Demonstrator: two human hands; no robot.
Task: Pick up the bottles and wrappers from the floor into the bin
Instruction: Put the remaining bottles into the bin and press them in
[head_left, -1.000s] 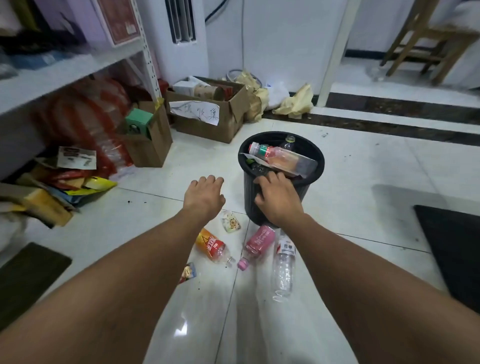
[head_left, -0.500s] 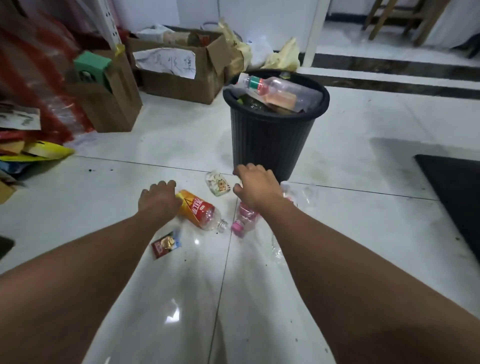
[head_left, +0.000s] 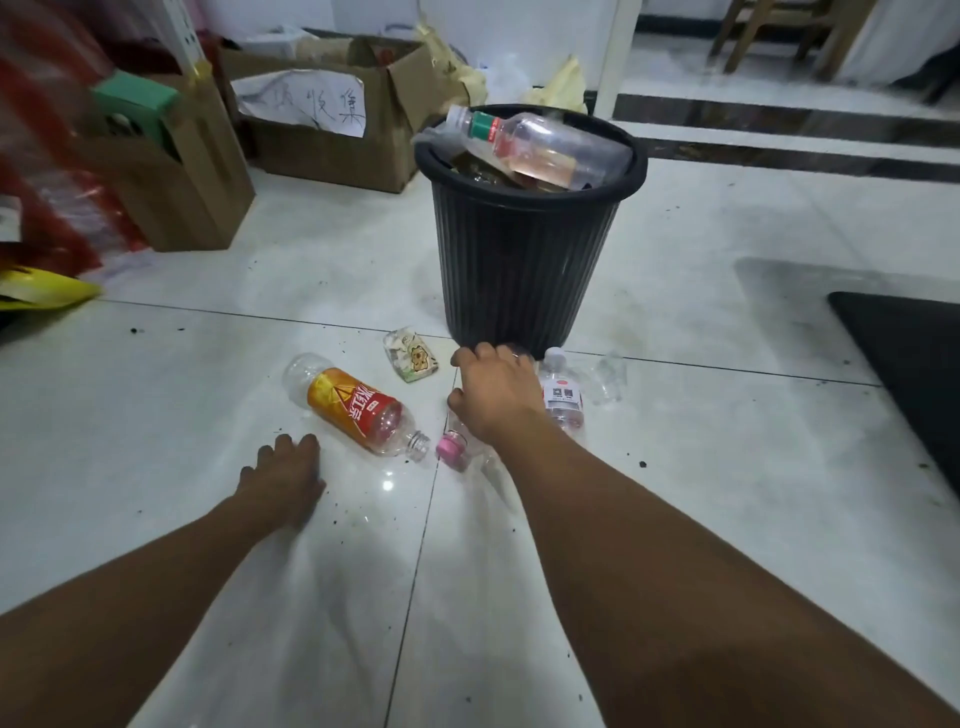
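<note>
Pink-capped bottle (head_left: 451, 446) lies on the floor (head_left: 727, 467) under the right hand (head_left: 496, 397), left hand (head_left: 283, 480) at floor level nearby, neither grip discernible; the bin (head_left: 519, 270), already heaped to its rim, may shed anything added.

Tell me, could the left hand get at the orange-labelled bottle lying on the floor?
Probably yes. The left hand is low over the floor, close beside the orange-labelled bottle, with only bare tile between them and nothing lying on the bottle.

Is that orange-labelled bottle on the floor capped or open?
Open: the orange bottle lies on its side, and its bare threaded neck shows no cap.
</note>
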